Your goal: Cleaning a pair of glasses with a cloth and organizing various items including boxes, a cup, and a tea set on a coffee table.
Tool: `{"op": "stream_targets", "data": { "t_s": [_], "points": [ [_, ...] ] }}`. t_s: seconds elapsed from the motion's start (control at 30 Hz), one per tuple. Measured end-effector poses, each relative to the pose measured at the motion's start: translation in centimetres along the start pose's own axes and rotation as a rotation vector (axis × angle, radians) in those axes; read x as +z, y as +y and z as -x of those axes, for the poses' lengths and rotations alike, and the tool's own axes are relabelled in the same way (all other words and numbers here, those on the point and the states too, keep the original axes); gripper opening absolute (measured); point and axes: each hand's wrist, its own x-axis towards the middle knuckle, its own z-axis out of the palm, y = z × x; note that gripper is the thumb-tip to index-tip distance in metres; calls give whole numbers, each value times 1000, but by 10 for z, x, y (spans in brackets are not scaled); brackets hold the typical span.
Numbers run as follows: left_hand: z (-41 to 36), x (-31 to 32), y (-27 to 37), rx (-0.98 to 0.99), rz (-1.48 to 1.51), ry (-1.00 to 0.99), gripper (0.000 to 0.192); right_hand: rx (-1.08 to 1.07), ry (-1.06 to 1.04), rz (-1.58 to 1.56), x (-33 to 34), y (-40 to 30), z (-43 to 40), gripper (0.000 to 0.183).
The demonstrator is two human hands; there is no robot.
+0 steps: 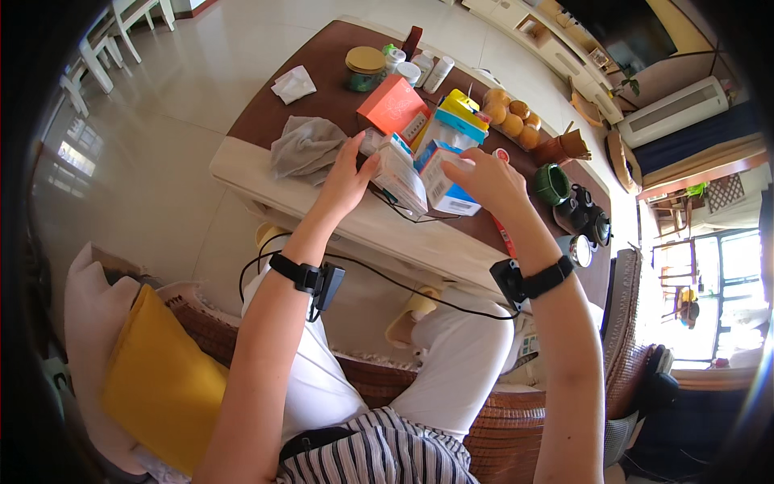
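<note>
On the brown-topped coffee table, a wire-framed holder (393,209) is packed with small cartons and packets. My left hand (347,178) touches the left end of a white carton (400,175), its thumb and fingers apart. My right hand (490,178) has its fingers on top of a blue and white carton (450,187); its fingertips are partly hidden, so a grip cannot be made out. Behind these cartons stand an orange box (396,104) and a yellow and blue packet (462,118). A grey cloth (307,148) lies left of my left hand.
A gold-lidded jar (364,68) and several white bottles (439,74) stand at the back. Bagged round fruit (511,118), a green pot (551,184) and a dark tea set (583,215) are at the right. A cable (387,275) hangs between my wrists. A crumpled tissue (294,85) lies at the left.
</note>
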Motion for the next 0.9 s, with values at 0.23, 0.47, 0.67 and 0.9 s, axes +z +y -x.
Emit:
{"op": "stream_targets", "data": {
  "t_s": [0.23, 0.47, 0.67, 0.9],
  "points": [
    [4, 13, -2, 10, 214, -69, 63, 114, 30, -293, 57, 9, -43, 70],
    [10, 17, 13, 76, -65, -12, 71, -42, 13, -135, 42, 28, -36, 76],
    [7, 12, -1, 146, -128, 111, 64, 172, 176, -364, 11, 114, -15, 49],
    [6, 17, 9, 193, -158, 182, 52, 374, 96, 49, 127, 218, 18, 64]
  ]
}}
